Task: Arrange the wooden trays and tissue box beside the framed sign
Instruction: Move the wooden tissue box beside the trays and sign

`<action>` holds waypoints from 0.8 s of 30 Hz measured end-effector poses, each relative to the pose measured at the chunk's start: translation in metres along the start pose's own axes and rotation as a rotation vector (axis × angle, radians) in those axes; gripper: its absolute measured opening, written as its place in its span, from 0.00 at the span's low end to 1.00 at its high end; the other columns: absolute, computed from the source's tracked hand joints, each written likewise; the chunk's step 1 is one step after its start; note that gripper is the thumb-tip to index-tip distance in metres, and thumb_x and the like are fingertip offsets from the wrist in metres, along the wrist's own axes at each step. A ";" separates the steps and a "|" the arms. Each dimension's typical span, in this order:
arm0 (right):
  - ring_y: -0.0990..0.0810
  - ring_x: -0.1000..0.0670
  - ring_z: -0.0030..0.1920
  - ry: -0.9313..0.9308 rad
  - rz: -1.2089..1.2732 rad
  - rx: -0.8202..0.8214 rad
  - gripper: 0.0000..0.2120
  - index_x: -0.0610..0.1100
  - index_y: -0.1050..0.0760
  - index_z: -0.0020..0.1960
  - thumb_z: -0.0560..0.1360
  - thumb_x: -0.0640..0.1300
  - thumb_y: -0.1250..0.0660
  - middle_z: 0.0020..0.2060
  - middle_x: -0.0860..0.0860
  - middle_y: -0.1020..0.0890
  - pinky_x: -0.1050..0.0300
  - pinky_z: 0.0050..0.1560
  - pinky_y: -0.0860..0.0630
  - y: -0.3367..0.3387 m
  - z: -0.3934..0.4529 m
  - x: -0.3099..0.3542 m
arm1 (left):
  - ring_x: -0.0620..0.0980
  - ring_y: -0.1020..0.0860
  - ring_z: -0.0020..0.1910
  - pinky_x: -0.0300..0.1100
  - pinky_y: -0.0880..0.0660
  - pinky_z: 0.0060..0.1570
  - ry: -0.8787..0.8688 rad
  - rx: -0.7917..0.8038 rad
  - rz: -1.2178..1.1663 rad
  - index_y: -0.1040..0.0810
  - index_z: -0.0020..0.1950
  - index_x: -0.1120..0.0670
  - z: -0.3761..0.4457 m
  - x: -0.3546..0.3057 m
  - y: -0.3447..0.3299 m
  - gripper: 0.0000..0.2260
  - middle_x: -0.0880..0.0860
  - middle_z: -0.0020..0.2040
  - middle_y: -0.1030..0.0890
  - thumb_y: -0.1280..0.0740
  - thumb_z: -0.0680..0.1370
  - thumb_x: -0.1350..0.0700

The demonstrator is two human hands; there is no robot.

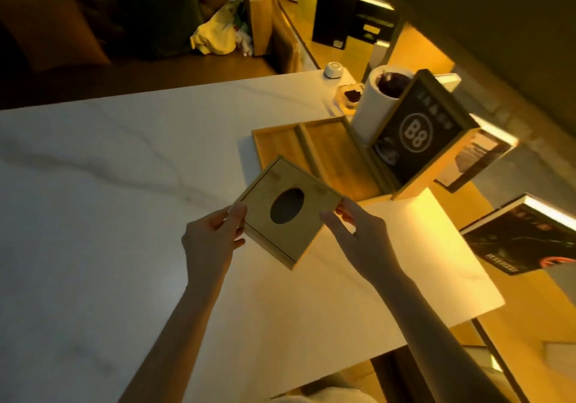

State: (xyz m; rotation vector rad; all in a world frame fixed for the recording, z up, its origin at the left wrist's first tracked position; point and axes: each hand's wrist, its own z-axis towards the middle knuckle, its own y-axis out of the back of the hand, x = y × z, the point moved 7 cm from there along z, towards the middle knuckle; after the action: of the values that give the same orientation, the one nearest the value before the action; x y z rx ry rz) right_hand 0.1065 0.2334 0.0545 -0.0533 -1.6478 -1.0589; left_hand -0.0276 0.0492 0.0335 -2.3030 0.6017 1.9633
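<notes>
Both arms reach in from the near edge, forearms bare, converging on the tissue box (288,212) mid-desk. Left hand (212,240) sits on the box's left corner, thumb on the top face, fingers curled down along the side, pinching that edge. Right hand (358,240) takes the right corner w/ thumb stretched along the near-right side and fingertips on the far corner, also gripping. Box looks tilted, top w/ oval opening facing the camera; can't tell if its underside touches the desk (93,215) or is raised just off it. Just beyond the box, touching or overlapping its far corner in this view, lie two wooden trays (330,150) side by side, the right one partly hidden behind the framed sign (417,134), which stands at the desk's right edge showing "B8". Behind the sign a white cylinder (374,103) w/ dark contents, lower part hidden. Small glass dish (349,95) next to it, contents too dim to read. Books (530,240) at right, cut off by the frame edge. Warm low light, far room mostly murky.
</notes>
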 end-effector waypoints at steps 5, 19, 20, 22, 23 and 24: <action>0.21 0.48 0.49 -0.102 -0.018 -0.137 0.20 0.42 0.26 0.60 0.73 0.52 0.38 0.50 0.48 0.19 0.65 0.41 0.29 0.064 -0.002 -0.070 | 0.55 0.17 0.39 0.54 0.19 0.42 -0.006 0.119 0.067 0.20 0.37 0.52 -0.008 -0.007 -0.095 0.07 0.56 0.37 0.17 0.34 0.73 0.51; 0.27 0.45 0.63 -0.405 0.136 -0.148 0.20 0.48 0.31 0.66 0.75 0.51 0.41 0.60 0.51 0.24 0.54 0.54 0.30 0.112 -0.026 -0.201 | 0.60 0.18 0.36 0.60 0.19 0.38 -0.063 0.277 0.288 0.19 0.44 0.63 -0.034 0.025 -0.237 0.12 0.55 0.33 0.20 0.36 0.75 0.54; 0.27 0.45 0.63 -0.411 0.155 -0.145 0.21 0.48 0.31 0.65 0.74 0.53 0.42 0.59 0.53 0.25 0.54 0.54 0.30 0.111 -0.027 -0.204 | 0.60 0.19 0.36 0.60 0.19 0.38 -0.062 0.284 0.294 0.19 0.43 0.63 -0.035 0.026 -0.239 0.13 0.54 0.32 0.20 0.36 0.75 0.54; 0.27 0.46 0.62 -0.415 0.179 -0.145 0.20 0.48 0.30 0.65 0.75 0.51 0.41 0.58 0.53 0.25 0.53 0.55 0.29 0.111 -0.026 -0.208 | 0.57 0.20 0.33 0.59 0.19 0.38 -0.058 0.290 0.309 0.19 0.43 0.63 -0.035 0.029 -0.242 0.12 0.50 0.29 0.23 0.36 0.75 0.55; 0.27 0.45 0.62 -0.423 0.186 -0.146 0.18 0.48 0.30 0.65 0.76 0.50 0.41 0.58 0.52 0.24 0.52 0.56 0.29 0.111 -0.026 -0.211 | 0.53 0.21 0.31 0.58 0.19 0.38 -0.059 0.288 0.316 0.19 0.44 0.64 -0.035 0.029 -0.243 0.12 0.47 0.28 0.24 0.36 0.75 0.55; 0.27 0.45 0.62 -0.434 0.192 -0.148 0.18 0.47 0.30 0.65 0.76 0.49 0.40 0.60 0.50 0.24 0.51 0.56 0.29 0.111 -0.025 -0.214 | 0.49 0.23 0.30 0.57 0.20 0.38 -0.064 0.285 0.321 0.19 0.44 0.64 -0.035 0.029 -0.245 0.12 0.46 0.28 0.24 0.36 0.75 0.55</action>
State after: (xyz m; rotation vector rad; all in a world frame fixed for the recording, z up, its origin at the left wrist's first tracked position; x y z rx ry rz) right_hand 0.2651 0.3832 -0.0503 -0.5622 -1.8988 -1.0681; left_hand 0.0887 0.2573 -0.0385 -2.0660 1.2219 1.9073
